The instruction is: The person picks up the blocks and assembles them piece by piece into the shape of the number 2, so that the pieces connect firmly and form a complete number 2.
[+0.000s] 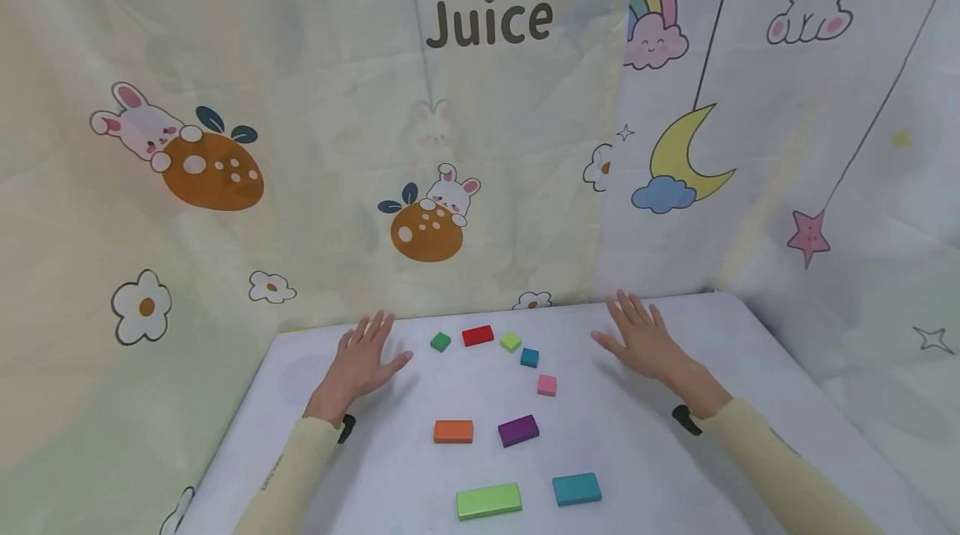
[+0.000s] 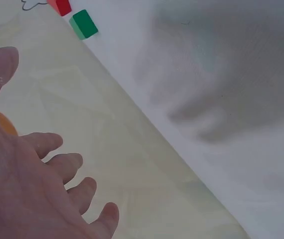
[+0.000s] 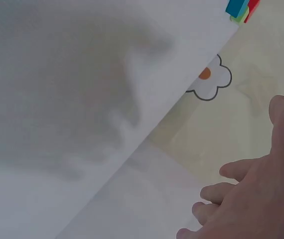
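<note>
Blocks (image 1: 518,431) — short or oblong, flat-faced, brightly coloured — on white table (image 1: 390,477)

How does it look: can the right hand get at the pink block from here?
Probably yes: the right hand is empty with its fingers extended, and in the head view no other block stands between it and the pink block.

printed cloth (image 1: 510,127) behind white table (image 1: 382,477)
</note>
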The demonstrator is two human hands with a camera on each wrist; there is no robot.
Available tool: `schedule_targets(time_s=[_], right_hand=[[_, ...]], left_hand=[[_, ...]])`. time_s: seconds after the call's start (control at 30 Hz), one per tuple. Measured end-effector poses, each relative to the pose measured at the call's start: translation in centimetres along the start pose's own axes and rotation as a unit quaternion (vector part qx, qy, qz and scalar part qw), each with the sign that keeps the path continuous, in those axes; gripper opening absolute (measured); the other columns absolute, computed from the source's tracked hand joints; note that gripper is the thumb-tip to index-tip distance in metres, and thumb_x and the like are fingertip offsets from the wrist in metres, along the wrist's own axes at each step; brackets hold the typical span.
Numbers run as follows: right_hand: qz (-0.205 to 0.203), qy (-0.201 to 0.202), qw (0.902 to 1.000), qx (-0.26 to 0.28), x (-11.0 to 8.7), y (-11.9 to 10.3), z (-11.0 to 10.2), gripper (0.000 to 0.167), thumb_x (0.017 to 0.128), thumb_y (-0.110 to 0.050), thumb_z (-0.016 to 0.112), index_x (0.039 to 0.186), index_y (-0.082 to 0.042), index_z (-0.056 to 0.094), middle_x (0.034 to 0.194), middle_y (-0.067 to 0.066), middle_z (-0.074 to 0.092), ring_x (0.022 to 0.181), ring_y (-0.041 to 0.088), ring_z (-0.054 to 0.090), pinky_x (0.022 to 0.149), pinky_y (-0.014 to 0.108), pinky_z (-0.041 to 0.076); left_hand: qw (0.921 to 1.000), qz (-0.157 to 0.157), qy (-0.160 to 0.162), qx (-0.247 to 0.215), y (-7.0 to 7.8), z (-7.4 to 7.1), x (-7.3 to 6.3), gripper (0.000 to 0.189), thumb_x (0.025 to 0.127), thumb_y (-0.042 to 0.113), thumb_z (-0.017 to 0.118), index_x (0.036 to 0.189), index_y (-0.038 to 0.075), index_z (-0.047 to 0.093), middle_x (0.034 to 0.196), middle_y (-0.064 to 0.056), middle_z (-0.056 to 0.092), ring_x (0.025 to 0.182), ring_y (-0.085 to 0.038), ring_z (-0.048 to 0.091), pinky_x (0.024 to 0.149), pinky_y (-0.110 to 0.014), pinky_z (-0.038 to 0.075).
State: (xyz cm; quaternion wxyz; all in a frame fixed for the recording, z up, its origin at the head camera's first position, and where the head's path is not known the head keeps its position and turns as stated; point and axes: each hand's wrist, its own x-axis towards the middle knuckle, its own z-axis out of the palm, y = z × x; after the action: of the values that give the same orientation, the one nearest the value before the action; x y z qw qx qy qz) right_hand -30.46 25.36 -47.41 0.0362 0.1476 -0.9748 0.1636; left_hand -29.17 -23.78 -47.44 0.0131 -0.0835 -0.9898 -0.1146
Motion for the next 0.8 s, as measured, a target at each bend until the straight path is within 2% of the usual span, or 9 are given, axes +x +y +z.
schedule_targets(time_s=[0.33, 0.67, 0.8], right_hand=[[-0.006, -0.009, 0.9999, 0.012, -0.9, -0.8, 0.1, 0.086, 0.100, -0.055, 0.051, 0.157, 0.004, 0.023, 0.164, 0.030, 0.017, 0.151, 0.050, 0.015, 0.119, 0.072, 0.006], [-0.026, -0.013, 0.9993, 0.025, -3.3, -3.0, 0.0, 0.080, 0.099, -0.043, 0.059, 0.156, 0.003, 0.028, 0.162, 0.026, 0.028, 0.149, 0.046, 0.026, 0.121, 0.066, 0.018], [-0.029, -0.014, 0.9992, 0.025, -4.3, -4.1, 0.0, 0.081, 0.099, -0.049, 0.058, 0.156, 0.000, 0.030, 0.161, 0.024, 0.031, 0.148, 0.046, 0.030, 0.119, 0.065, 0.025]], left_hand=[[0.9998, 0.016, -0.002, 0.013, 1.1, 0.1, -1.1, 0.090, 0.094, 0.060, 0.057, 0.161, 0.011, 0.022, 0.168, -0.014, 0.018, 0.155, -0.041, 0.012, 0.124, -0.063, 0.015], [0.9985, 0.054, 0.001, 0.009, 4.4, -0.3, -3.7, 0.086, 0.092, 0.056, 0.064, 0.160, 0.017, 0.027, 0.167, -0.008, 0.025, 0.154, -0.037, 0.021, 0.122, -0.061, 0.023], [0.9978, 0.066, -0.001, -0.005, 5.7, -0.5, -5.0, 0.086, 0.091, 0.055, 0.065, 0.159, 0.017, 0.030, 0.166, -0.007, 0.028, 0.154, -0.036, 0.023, 0.122, -0.060, 0.024]])
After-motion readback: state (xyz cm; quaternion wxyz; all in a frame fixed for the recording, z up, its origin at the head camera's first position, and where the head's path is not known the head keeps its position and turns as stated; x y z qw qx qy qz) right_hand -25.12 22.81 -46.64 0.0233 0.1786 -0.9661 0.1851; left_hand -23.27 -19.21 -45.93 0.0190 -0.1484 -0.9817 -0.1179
